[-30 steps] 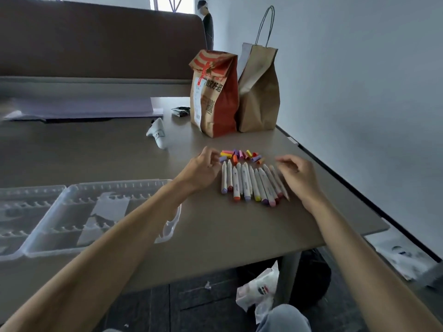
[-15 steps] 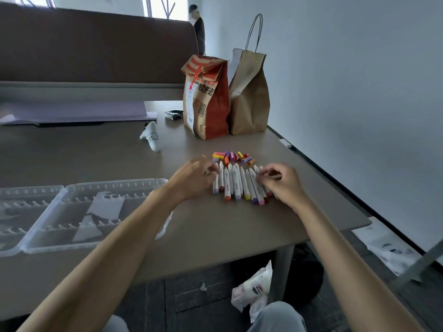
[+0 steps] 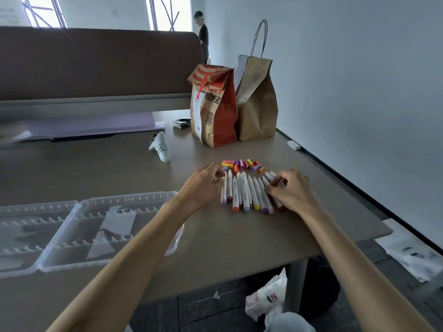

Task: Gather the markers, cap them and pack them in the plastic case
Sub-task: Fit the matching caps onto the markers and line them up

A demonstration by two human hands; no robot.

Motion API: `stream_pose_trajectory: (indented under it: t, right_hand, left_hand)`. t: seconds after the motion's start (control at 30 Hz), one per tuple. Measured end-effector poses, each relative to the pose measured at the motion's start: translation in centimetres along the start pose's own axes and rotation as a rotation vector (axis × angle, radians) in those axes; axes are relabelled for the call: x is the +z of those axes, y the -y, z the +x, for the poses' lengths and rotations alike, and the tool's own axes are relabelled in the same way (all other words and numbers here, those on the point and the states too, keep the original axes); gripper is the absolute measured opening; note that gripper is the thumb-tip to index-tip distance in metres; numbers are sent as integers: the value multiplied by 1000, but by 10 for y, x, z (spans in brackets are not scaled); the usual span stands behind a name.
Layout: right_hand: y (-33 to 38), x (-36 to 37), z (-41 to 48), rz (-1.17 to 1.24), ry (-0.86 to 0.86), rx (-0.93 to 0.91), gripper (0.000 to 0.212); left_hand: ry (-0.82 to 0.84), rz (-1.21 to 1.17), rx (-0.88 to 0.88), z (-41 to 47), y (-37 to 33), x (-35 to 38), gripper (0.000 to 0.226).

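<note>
On the tabletop (image 3: 227, 236): markers (image 3: 247, 192) bunched, caps (image 3: 242, 164) loose beyond, plastic case (image 3: 129, 197) open at left
Left grip (image 3: 206, 185): bent against the row's edge; whether it holds, I cannot tell
Right grip (image 3: 290, 190): curled round the end markers
Change: I squeezed the row tighter; capping comes next

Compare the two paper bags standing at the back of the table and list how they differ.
The red bag is printed with stripes and carries a white label; the brown bag is plain. The brown bag has tall cord handles; the red bag has none, its top folded over. Both stand upright on the table beyond the markers.
</note>
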State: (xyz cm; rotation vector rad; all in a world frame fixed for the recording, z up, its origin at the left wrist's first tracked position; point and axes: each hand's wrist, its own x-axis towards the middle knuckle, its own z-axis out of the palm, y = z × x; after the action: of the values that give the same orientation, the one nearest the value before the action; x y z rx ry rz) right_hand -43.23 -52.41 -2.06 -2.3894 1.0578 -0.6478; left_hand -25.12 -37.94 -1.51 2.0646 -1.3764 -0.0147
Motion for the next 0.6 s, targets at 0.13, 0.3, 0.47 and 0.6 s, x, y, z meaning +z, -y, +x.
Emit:
stream_pose_trajectory:
  t: [0.13, 0.3, 0.47, 0.6]
  right_hand:
    - [2, 0, 2, 3, -9, 2, 13]
    - [-6, -2, 5, 299, -121, 88, 24]
    - [-12, -14, 9, 758, -140, 252, 39]
    - [-16, -20, 8, 897, -98, 283, 45]
  left_hand:
    - [33, 70, 15, 21, -18, -11, 22]
    - [198, 172, 30, 77, -42, 8, 22]
    - [327, 280, -34, 118, -57, 31, 23]
    - [405, 390, -72, 140, -63, 43, 19]
